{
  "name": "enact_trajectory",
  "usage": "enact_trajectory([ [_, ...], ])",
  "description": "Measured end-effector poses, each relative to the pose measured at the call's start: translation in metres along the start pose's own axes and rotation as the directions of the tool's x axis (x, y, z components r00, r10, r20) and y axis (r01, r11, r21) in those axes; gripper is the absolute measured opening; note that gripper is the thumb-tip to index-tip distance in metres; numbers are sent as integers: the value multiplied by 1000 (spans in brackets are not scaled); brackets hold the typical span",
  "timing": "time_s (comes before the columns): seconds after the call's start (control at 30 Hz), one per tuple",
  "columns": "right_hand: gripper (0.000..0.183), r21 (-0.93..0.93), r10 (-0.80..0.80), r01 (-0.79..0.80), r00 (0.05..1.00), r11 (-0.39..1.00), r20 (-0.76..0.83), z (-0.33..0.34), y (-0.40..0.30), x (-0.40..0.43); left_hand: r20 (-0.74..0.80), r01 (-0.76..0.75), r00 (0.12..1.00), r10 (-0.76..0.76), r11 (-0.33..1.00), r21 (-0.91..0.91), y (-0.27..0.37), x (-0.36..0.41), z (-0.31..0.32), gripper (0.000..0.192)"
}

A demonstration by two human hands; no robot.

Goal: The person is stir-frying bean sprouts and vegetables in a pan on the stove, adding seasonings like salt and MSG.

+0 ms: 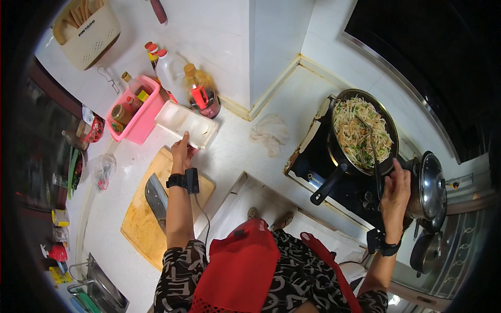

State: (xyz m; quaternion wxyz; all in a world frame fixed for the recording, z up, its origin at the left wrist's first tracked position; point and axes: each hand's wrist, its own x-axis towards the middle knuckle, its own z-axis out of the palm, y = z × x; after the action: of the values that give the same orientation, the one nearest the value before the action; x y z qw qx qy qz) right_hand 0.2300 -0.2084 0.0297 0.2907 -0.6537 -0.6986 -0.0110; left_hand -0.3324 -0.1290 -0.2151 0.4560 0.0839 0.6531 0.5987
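My left hand (184, 150) grips the near edge of a white compartmented seasoning box (187, 122), thumb on its rim. Beside it, under my left arm, lies a wooden cutting board (137, 211) with a cleaver (155, 199) on it. My right hand (395, 191) is at the handle of a metal spatula (373, 148), fingers partly spread; whether it grips the handle is not clear. The spatula rests in a black frying pan (338, 156) on the gas stove (305, 164). Bean sprouts (360, 133) mixed with green pieces fill the pan.
A pink bin (146, 117) of bottles and jars stands left of the box, with a brown sauce bottle (201, 94) behind it. A white cloth (270, 133) lies between box and stove. A lidded pot (428, 187) stands right of my right hand. The sink (103, 285) is lower left.
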Motion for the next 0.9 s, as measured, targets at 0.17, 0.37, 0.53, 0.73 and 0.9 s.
enact_trajectory([
  [0.17, 42, 283, -342, 296, 931, 912, 129, 29, -97, 9, -27, -93, 995, 94, 995, 44, -5, -3, -1, 38],
  [0.37, 36, 587, -563, 255, 706, 768, 430, 132, -184, -11, 155, -99, 984, 85, 992, 80, -26, -60, 2, 34],
  [0.53, 45, 530, -513, 212, 680, 821, 524, 240, -203, -31, 227, -82, 972, 58, 992, 99, -24, -90, -4, 28],
  [0.73, 39, 563, -537, 216, 679, 798, 501, 286, -205, -49, 179, -83, 982, 67, 993, 84, -24, -95, -8, 28],
  [0.9, 14, 682, -434, 39, 798, 730, 419, 297, -193, -49, 123, -168, 981, 151, 974, 152, -27, -96, -12, 31],
])
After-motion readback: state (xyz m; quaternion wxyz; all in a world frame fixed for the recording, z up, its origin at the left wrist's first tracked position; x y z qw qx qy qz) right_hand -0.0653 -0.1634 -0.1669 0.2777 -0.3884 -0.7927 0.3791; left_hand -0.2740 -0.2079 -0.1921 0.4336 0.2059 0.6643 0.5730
